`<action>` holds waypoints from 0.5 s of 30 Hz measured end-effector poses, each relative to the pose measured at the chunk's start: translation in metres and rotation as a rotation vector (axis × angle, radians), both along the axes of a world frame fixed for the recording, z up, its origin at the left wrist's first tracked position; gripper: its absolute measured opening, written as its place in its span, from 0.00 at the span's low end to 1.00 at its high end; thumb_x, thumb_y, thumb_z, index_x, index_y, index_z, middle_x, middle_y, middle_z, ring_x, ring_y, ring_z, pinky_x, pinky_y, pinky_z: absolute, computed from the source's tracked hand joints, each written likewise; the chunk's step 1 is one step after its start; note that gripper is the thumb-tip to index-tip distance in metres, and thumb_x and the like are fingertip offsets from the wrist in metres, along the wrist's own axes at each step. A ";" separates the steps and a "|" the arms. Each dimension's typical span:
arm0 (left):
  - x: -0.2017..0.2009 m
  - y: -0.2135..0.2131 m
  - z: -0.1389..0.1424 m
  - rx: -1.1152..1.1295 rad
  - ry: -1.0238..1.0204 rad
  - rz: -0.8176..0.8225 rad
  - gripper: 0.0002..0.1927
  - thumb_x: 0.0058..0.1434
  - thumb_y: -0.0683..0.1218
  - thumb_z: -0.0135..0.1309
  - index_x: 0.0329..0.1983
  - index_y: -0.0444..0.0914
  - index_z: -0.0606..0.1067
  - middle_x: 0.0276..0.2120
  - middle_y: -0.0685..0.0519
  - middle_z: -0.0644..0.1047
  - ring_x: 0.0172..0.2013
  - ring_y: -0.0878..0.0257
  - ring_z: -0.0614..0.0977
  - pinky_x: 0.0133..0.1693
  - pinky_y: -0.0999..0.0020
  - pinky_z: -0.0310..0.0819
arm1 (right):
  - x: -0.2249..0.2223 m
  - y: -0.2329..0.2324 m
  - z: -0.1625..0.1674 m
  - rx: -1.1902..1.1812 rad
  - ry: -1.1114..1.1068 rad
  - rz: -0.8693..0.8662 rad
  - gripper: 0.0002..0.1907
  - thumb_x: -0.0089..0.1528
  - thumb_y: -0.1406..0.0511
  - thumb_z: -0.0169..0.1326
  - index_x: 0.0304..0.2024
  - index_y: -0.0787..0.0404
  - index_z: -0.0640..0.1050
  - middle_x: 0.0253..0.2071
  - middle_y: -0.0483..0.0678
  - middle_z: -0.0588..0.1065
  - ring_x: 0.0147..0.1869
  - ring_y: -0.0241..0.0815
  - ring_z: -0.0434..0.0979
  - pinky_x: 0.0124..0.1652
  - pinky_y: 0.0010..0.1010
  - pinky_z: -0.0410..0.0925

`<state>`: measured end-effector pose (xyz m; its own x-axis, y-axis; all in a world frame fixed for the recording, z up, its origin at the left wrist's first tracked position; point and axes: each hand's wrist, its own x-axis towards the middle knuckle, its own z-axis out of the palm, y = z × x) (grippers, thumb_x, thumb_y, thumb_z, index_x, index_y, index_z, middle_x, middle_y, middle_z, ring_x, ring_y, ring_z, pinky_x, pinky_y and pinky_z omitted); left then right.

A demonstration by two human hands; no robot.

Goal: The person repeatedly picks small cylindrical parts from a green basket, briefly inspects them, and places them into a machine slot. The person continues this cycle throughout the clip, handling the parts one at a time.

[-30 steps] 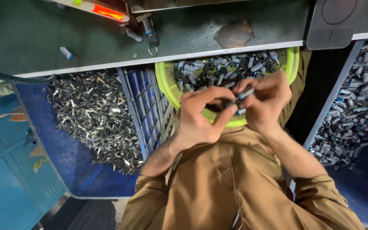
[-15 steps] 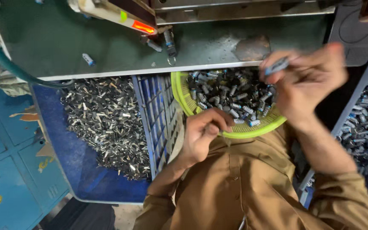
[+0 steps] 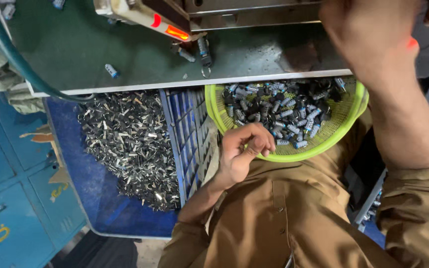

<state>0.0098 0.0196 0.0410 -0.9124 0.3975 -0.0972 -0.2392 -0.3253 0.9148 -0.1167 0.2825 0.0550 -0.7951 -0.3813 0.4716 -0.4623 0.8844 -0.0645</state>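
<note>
Left hand (image 3: pixel 244 151) curled, empty, at yellow basket (image 3: pixel 346 126) rim, small parts (image 3: pixel 284 106) just beyond

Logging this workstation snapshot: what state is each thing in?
Yellow-green basket: part-filled with small cylindrical parts.
Blue crate: holds a heap of metal clips.
Left hand: loosely curled at the basket's rim.
Right hand: raised, grip hidden.
Red lamp: lit.

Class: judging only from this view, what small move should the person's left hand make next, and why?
Probably reach forward into the yellow-green basket for another small cylinder part: the left hand rests at its rim, curled and apparently empty, while the right hand is raised toward the machine.
</note>
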 end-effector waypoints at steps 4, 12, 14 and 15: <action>-0.011 -0.008 0.000 -0.008 0.114 0.124 0.19 0.75 0.53 0.51 0.35 0.32 0.73 0.33 0.49 0.77 0.31 0.65 0.77 0.36 0.73 0.72 | 0.039 -0.025 0.026 -0.482 -0.250 0.208 0.12 0.65 0.73 0.52 0.50 0.62 0.80 0.49 0.52 0.79 0.52 0.53 0.80 0.56 0.42 0.66; -0.024 0.000 0.014 -0.203 0.235 0.252 0.12 0.64 0.43 0.58 0.42 0.31 0.69 0.40 0.44 0.74 0.37 0.62 0.75 0.41 0.71 0.71 | 0.114 -0.091 -0.012 -1.241 -0.689 0.039 0.08 0.59 0.76 0.61 0.41 0.65 0.80 0.46 0.54 0.81 0.46 0.46 0.84 0.47 0.32 0.76; -0.028 0.001 0.014 -0.388 0.206 0.169 0.11 0.62 0.39 0.60 0.45 0.32 0.71 0.43 0.44 0.76 0.37 0.61 0.78 0.40 0.72 0.74 | 0.121 -0.087 -0.021 -1.099 -0.570 0.057 0.09 0.57 0.78 0.61 0.39 0.65 0.81 0.44 0.55 0.80 0.46 0.46 0.84 0.46 0.31 0.77; -0.030 0.001 0.014 -0.445 0.239 0.130 0.11 0.63 0.39 0.61 0.45 0.33 0.72 0.41 0.46 0.77 0.37 0.61 0.80 0.41 0.70 0.75 | 0.123 -0.085 -0.023 -1.026 -0.510 0.065 0.10 0.55 0.80 0.60 0.38 0.65 0.81 0.44 0.56 0.80 0.46 0.45 0.84 0.46 0.30 0.77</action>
